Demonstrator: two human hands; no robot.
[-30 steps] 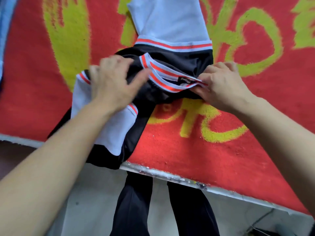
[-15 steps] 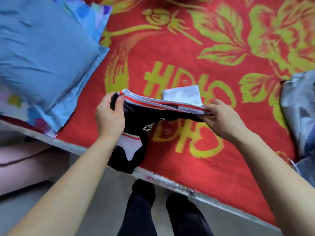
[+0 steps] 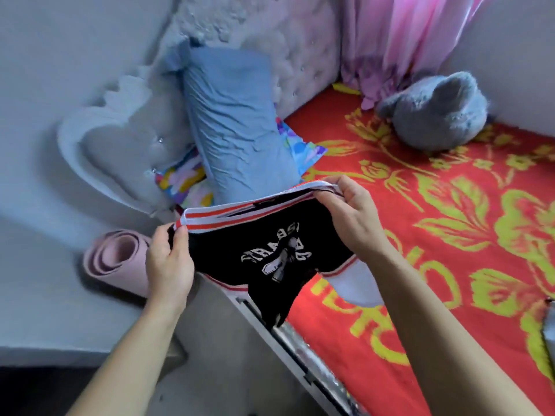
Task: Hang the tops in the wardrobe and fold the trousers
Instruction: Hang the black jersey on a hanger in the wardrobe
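Holding black jersey top with white sleeves and red-and-white striped band (image 3: 270,238) in air, over near edge of red blanket with yellow-green flower pattern (image 3: 450,265). Left grip (image 3: 169,262) pinches one end of striped band; right grip (image 3: 357,217) pinches other end, fingers curled round it. Top hangs between them, white lettering facing camera. Crumpled blue pillow (image 3: 237,130) at blanket's head end. Grey plush toy (image 3: 435,112) on blanket's far side. Rolled pink mat (image 3: 117,259) on floor, off blanket's near edge.
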